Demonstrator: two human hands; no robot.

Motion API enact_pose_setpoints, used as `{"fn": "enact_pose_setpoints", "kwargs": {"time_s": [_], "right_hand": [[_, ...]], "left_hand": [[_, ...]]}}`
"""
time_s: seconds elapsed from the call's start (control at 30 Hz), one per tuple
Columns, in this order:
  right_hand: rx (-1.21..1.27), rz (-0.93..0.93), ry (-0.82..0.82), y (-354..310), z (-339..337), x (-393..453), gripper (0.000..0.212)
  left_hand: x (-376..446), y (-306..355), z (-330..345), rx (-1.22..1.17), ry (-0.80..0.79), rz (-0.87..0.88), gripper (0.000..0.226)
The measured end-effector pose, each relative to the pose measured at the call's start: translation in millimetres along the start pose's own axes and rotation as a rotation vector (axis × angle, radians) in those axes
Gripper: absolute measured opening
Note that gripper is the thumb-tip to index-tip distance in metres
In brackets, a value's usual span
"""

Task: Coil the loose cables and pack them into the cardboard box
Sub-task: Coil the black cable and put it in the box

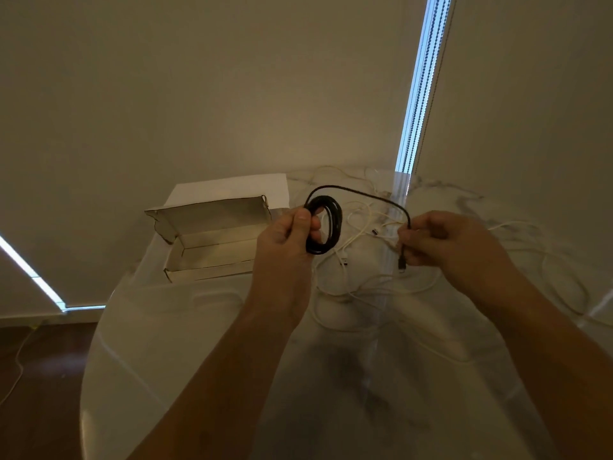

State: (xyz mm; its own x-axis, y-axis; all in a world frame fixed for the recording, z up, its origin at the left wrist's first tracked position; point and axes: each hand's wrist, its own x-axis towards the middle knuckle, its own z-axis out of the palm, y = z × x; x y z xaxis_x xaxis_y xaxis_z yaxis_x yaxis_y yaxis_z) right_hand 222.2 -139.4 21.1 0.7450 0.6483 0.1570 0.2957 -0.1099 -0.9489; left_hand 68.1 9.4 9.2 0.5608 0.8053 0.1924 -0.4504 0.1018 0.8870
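Gripping a black cable (326,227), both hands are raised over the counter (185,343). Left hand (285,240) holds the coiled part: thumb and fingers (303,222) curled round a bundle of several loops, which hangs as an upright oval just right of the cardboard box (212,240). From the top of that coil one loose strand arcs up and over to the right hand (444,240), whose fingers are curled and pinch the strand near its end; the plug end (401,262) hangs just below the pinch.

Box sits on the counter, left of the left hand and touching nothing else that I can see. Lid is flipped open and stands up at the back; front wall is low, interior looks pale, and I can't make out any contents. A flat white sheet or panel (232,190) lies behind the box, against the wall.

Right of the box, under and beyond both hands, a tangle of white cables (361,247) is spread loose over the counter, w/ a couple of small connectors visible between the hands. More white loops trail off further right of the box, toward the counter edge.

Counter top is pale, glossy, marble-like w/ grey veining. Behind the box, right side, a bright vertical slit w/ beaded cords (421,94) runs down the wall. Dark floor shows lower left of the box, w/ a thin pale cord on it.
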Motion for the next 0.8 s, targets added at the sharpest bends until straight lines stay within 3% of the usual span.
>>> {"fn": "enact_pose_setpoints", "kwargs": {"time_s": [0.17,0.33,0.67,0.8], "right_hand": [[0.400,0.070,0.045,-1,21,-7,0.015],[0.594,0.091,0.079,-3,32,-10,0.013],[0.657,0.197,-0.123,-8,33,-15,0.013],[0.528,0.272,-0.226,-10,34,-16,0.028]], "left_hand": [[-15,-9,15,-0.017,-0.143,-0.107,0.024],[-22,-13,21,0.057,-0.235,-0.084,0.035],[-19,-19,19,0.204,-0.218,-0.047,0.031],[-17,-22,17,0.276,-0.160,-0.042,0.028]]}}
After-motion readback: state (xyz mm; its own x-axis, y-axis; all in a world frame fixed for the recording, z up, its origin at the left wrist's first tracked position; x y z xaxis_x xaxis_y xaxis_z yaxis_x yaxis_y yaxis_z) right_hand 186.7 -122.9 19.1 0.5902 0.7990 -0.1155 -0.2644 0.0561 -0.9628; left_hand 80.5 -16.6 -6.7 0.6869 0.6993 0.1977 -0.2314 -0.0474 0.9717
